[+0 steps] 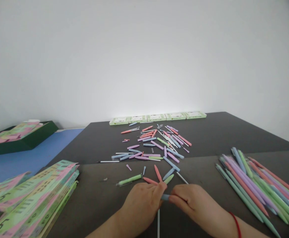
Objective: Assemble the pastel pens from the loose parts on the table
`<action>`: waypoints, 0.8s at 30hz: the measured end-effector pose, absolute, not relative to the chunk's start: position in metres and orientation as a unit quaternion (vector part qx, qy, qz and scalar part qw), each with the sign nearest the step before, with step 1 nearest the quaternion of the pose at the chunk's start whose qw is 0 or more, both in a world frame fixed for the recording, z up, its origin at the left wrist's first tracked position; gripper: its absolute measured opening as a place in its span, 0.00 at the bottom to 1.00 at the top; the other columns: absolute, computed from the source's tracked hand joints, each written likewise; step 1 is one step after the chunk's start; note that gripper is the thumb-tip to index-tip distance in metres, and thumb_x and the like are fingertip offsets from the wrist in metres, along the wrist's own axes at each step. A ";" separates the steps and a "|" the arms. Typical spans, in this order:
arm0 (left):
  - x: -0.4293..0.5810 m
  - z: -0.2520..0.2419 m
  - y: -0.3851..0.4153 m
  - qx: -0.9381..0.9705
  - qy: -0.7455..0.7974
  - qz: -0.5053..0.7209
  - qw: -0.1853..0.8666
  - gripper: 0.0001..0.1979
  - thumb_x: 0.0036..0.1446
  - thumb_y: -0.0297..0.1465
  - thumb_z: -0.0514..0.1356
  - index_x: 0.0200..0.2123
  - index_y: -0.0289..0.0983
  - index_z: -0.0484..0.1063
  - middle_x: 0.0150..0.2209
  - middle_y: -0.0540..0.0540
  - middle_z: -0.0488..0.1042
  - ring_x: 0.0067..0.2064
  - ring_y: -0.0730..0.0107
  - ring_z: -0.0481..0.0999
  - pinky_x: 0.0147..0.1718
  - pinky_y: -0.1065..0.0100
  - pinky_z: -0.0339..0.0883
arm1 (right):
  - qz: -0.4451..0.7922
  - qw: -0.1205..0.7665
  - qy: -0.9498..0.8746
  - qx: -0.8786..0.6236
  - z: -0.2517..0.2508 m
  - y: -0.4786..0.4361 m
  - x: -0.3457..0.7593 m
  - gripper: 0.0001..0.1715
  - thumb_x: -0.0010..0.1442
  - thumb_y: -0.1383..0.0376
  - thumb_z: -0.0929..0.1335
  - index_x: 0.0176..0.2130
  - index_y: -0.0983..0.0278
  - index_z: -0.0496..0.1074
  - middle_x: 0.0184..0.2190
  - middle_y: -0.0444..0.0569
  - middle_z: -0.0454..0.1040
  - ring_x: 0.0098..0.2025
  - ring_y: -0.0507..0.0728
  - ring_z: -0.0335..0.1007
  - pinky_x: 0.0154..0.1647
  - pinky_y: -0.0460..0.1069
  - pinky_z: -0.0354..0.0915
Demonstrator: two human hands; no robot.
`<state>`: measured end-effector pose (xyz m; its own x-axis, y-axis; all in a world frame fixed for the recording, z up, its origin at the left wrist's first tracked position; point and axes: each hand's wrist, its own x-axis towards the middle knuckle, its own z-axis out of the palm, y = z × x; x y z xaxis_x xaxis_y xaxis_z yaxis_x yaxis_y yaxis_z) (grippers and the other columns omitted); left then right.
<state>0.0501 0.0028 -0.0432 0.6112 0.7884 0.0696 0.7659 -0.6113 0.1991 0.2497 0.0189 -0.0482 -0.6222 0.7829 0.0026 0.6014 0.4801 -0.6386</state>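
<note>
My left hand (141,203) and my right hand (192,201) meet low in the middle of the head view, over a dark table (209,135). Both are closed on a light blue pen part (164,197) held between them, each pinching one end. A thin white refill rod (158,223) lies on the table just below the hands. Just beyond my fingers lie loose pen parts: a coral piece (157,173), a green one (168,178) and a green pen (129,180).
A scatter of pastel pen parts (156,142) covers the table's middle. Assembled pastel pens (261,185) are heaped at the right. A stack of green-pink printed cards (32,198) lies at the left. Several green boxes (159,117) line the far edge. A dark green tray (22,135) sits far left.
</note>
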 end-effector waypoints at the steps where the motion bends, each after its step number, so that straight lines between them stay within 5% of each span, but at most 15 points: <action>1: 0.050 -0.043 0.003 0.894 0.435 0.075 0.077 0.11 0.61 0.24 0.54 0.47 0.37 0.61 0.38 0.44 0.78 0.38 0.58 0.78 0.36 0.62 0.69 | 0.293 0.164 -0.854 -0.398 -0.048 0.019 0.250 0.09 0.62 0.60 0.65 0.37 0.61 0.73 0.33 0.46 0.77 0.34 0.56 0.71 0.34 0.46 0.60; 4: 0.050 -0.040 0.003 0.887 0.448 0.077 0.082 0.08 0.62 0.25 0.52 0.46 0.37 0.62 0.38 0.44 0.78 0.38 0.59 0.78 0.36 0.62 0.69 | 0.244 0.194 -0.870 -0.382 -0.047 0.019 0.250 0.07 0.59 0.66 0.68 0.40 0.62 0.71 0.38 0.48 0.76 0.40 0.58 0.71 0.40 0.48 0.61; 7: 0.049 -0.040 0.003 0.885 0.454 0.068 0.080 0.09 0.62 0.25 0.51 0.46 0.37 0.62 0.38 0.44 0.79 0.38 0.59 0.79 0.36 0.63 0.69 | 0.259 0.174 -0.857 -0.410 -0.046 0.019 0.249 0.07 0.62 0.64 0.65 0.34 0.62 0.71 0.32 0.46 0.76 0.33 0.56 0.70 0.34 0.47 0.59; 13: 0.050 -0.048 0.000 0.890 0.445 0.065 0.074 0.11 0.62 0.26 0.54 0.48 0.38 0.62 0.38 0.44 0.78 0.38 0.59 0.78 0.35 0.65 0.68 | 0.419 0.141 -0.779 -0.444 -0.050 0.020 0.249 0.20 0.62 0.58 0.63 0.22 0.63 0.64 0.15 0.39 0.63 0.18 0.49 0.61 0.21 0.43 0.54; 17: 0.045 -0.040 0.004 0.871 0.463 0.123 0.110 0.07 0.60 0.28 0.56 0.43 0.39 0.66 0.37 0.46 0.77 0.39 0.60 0.76 0.39 0.63 0.67 | 0.581 0.154 -0.671 -0.434 -0.059 0.025 0.248 0.19 0.60 0.53 0.62 0.27 0.63 0.68 0.12 0.37 0.61 0.14 0.49 0.57 0.17 0.43 0.54; 20: 0.037 -0.027 0.015 0.776 0.512 0.288 0.231 0.15 0.53 0.32 0.63 0.44 0.40 0.66 0.44 0.44 0.74 0.45 0.58 0.73 0.46 0.58 0.64 | 0.642 0.204 -0.605 -0.424 -0.062 0.029 0.246 0.25 0.57 0.47 0.62 0.32 0.65 0.72 0.13 0.37 0.62 0.14 0.49 0.58 0.17 0.43 0.55; 24: 0.038 -0.022 0.024 0.478 0.412 0.519 0.576 0.16 0.62 0.41 0.49 0.48 0.37 0.63 0.48 0.38 0.71 0.47 0.56 0.74 0.46 0.53 0.66 | 0.680 0.273 -0.545 -0.408 -0.061 0.027 0.237 0.30 0.53 0.43 0.64 0.31 0.67 0.74 0.14 0.38 0.61 0.16 0.48 0.58 0.17 0.42 0.56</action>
